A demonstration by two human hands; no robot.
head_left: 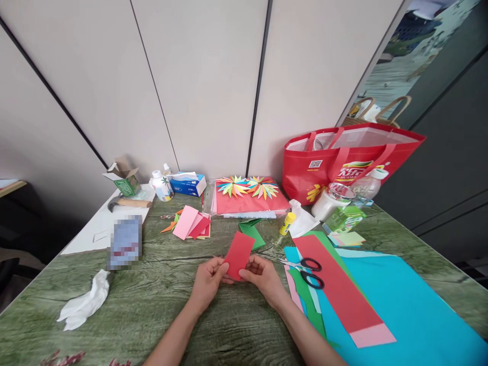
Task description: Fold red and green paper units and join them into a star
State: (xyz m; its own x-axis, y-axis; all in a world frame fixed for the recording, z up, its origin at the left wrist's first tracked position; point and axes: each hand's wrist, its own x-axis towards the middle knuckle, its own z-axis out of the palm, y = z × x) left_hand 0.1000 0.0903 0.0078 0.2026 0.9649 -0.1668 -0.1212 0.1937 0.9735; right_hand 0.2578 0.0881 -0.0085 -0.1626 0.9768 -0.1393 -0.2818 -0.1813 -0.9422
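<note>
A red paper rectangle [241,251] is held up over the table between my two hands. My left hand [212,274] pinches its lower left edge, thumb on top. On the lower right corner, my right hand [261,274] grips with thumb and fingers. Just behind the paper lie folded green paper pieces [253,235]. To the left rests a small pile of pink and red paper rectangles [190,223]. Black-handled scissors [311,272] lie right of my right hand, on top of coloured paper strips and a long red sheet [339,290].
Large blue sheets [412,300] cover the right side. A yellow glue stick [287,223], a red bag [316,168] and a white jar [328,206] stand behind. Two folded paper stars [233,186] lie on packed red paper. A hammer [131,203] and crumpled tissue [87,302] are left.
</note>
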